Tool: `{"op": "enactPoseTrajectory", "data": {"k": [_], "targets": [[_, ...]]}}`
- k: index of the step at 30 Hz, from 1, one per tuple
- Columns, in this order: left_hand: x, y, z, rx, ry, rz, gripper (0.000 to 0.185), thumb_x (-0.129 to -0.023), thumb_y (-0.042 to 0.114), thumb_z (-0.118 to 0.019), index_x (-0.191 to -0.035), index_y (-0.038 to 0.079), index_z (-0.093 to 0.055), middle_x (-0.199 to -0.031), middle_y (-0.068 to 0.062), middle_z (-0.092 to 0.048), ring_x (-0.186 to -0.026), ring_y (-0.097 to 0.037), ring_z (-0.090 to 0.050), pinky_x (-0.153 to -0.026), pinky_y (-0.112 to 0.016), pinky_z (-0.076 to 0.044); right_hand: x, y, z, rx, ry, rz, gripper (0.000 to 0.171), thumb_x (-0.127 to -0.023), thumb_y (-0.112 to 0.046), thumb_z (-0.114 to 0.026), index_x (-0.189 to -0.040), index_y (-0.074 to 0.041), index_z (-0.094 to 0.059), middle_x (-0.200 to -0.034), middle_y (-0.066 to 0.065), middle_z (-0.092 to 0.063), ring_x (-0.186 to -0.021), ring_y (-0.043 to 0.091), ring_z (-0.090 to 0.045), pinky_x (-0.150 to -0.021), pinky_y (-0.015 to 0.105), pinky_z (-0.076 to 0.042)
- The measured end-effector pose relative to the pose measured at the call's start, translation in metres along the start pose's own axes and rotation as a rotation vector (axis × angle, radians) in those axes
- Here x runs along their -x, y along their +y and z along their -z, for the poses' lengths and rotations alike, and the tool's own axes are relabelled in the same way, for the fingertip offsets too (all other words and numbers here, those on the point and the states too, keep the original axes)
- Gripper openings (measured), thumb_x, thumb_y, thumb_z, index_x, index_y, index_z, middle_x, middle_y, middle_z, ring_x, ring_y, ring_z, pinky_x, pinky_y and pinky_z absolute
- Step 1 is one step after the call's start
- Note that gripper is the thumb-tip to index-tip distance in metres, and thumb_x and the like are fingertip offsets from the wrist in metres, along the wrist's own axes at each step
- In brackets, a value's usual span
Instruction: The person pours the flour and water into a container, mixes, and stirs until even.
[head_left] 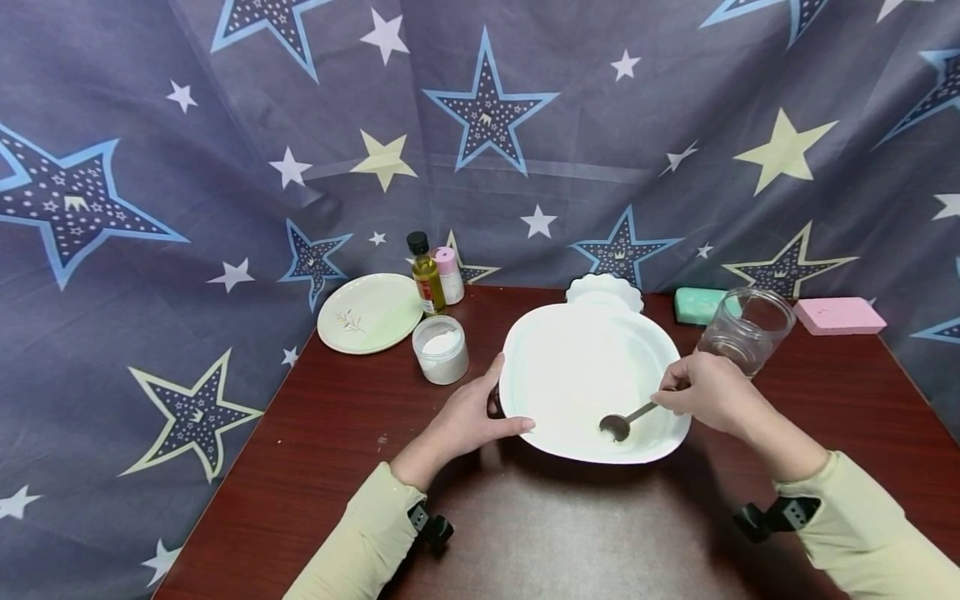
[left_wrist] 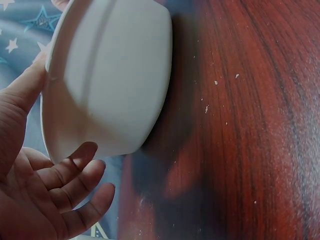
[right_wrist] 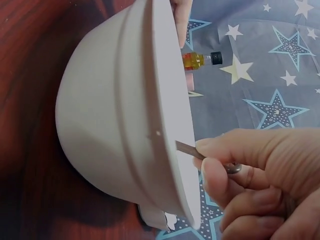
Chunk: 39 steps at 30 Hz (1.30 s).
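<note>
A large white basin (head_left: 570, 375) stands on the dark red table in the head view. My left hand (head_left: 465, 417) holds its left side, the thumb over the rim and the other fingers around the outside. In the left wrist view those fingers curl near the basin's outer wall (left_wrist: 120, 75). My right hand (head_left: 716, 392) pinches the handle of a dark metal spoon (head_left: 615, 427) between thumb and fingers. The spoon's bowl is inside the basin, low on the right. In the right wrist view only the spoon handle (right_wrist: 189, 149) shows; the rim hides its bowl.
Left of the basin are a jar of white powder (head_left: 441, 362), an oil bottle (head_left: 427, 279), a pink-capped shaker (head_left: 451, 279) and an oval plate (head_left: 371, 312). Behind is a scalloped white dish (head_left: 604, 289). A glass jar (head_left: 750, 333), green sponge (head_left: 693, 306) and pink sponge (head_left: 840, 317) are right.
</note>
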<state>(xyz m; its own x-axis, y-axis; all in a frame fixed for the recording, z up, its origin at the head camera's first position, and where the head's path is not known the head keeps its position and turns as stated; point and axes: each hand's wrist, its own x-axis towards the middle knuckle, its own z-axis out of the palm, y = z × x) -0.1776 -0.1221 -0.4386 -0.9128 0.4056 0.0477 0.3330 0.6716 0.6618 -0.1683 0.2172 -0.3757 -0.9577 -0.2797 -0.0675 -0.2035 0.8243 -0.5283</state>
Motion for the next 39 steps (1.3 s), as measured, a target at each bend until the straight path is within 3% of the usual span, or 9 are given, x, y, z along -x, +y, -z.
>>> {"op": "enactPoseTrajectory", "data": {"k": [11,27,39], "targets": [[0.000,0.000,0.001,0.003,-0.001,-0.005,0.108,-0.077,0.052,-0.077,-0.156,0.007,-0.018,-0.086,-0.008,-0.056,-0.077,-0.014,-0.050,-0.068,-0.029,-0.042,-0.006,-0.009,-0.016,-0.057,0.009,0.037,0.017,-0.085,-0.020,-0.074,-0.069,-0.014,-0.070,-0.058,-0.007,-0.059,-0.059,0.012,-0.052,-0.053,0.025,-0.039],[0.001,0.001,0.000,0.002,0.009,-0.008,0.108,-0.077,0.052,-0.077,-0.156,0.006,-0.019,-0.084,-0.005,-0.055,-0.078,-0.015,-0.051,-0.069,-0.029,-0.042,-0.021,-0.028,-0.054,-0.038,0.186,0.145,0.025,-0.081,-0.016,-0.076,-0.061,-0.023,-0.062,-0.056,-0.013,-0.051,-0.056,0.009,-0.043,-0.057,0.027,-0.034],[0.001,0.000,0.000,0.006,0.011,-0.019,0.108,-0.077,0.052,-0.077,-0.156,0.005,-0.019,-0.086,-0.005,-0.056,-0.078,-0.016,-0.052,-0.070,-0.029,-0.043,-0.031,-0.031,-0.059,0.063,0.270,0.055,0.026,-0.081,-0.019,-0.075,-0.060,-0.022,-0.060,-0.054,-0.011,-0.051,-0.054,0.013,-0.044,-0.051,0.031,-0.033]]}}
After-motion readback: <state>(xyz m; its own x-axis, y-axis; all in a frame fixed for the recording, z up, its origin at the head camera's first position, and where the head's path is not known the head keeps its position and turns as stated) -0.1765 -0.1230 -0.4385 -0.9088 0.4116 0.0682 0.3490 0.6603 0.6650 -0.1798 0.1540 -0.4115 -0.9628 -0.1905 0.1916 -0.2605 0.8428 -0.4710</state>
